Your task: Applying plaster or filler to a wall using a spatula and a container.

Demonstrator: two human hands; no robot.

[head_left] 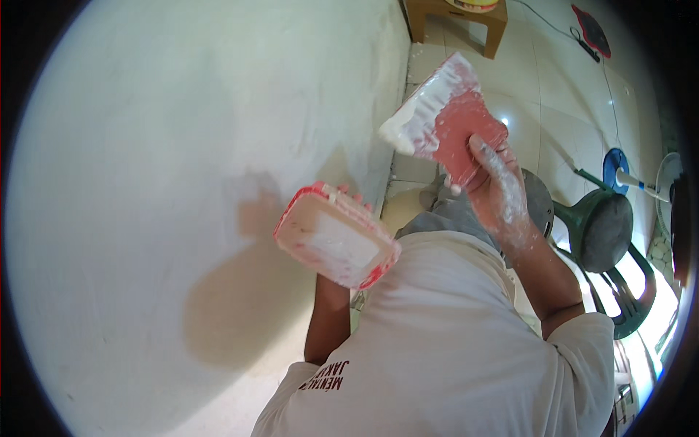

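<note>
My left hand (352, 196) is wrapped round a red rectangular plastic tub (317, 188) from behind, so mostly its fingertips show past the rim. The tub is tilted, its opening facing me, with whitish paste coating its inside and walls. Raised higher and to the right, my right hand (502, 186) grips a flat red putty spreader (467, 125) by its narrower end, thumb on top. Thick white paste covers the spreader's wide edge. White smears also mark my right thumb and wrist. Both tools are held in the air, apart from each other.
A pale wall (175, 131) fills the left side, with shadows on it. On the tiled floor (510, 80) stand a brown stool (455, 16) bearing a yellow container (473, 4), a green stool (608, 229), and a blue round base (615, 169) with a pole. A cable (550, 23) runs across the floor.
</note>
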